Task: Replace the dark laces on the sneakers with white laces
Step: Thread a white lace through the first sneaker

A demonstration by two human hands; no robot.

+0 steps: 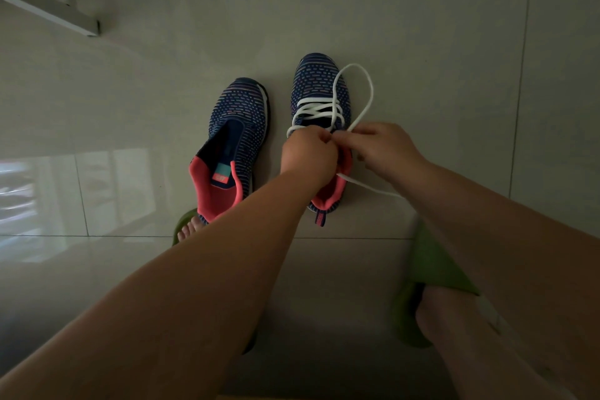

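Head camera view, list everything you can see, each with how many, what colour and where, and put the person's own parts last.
Knit sneaker with white lace: one, navy with pink lining, on the floor at centre right.
Knit sneaker without lace: one, navy with pink lining, left of the laced one.
White shoelace: one, threaded through the right sneaker, looped beyond its toe, one end trailing right.
Tiled floor: pale grey, glossy, under everything.
White frame: one, top left corner.
Green slippers: two, on the person's feet, near edge.
Left hand: pinches the lace over the sneaker's tongue.
Right hand: pinches the lace beside it.
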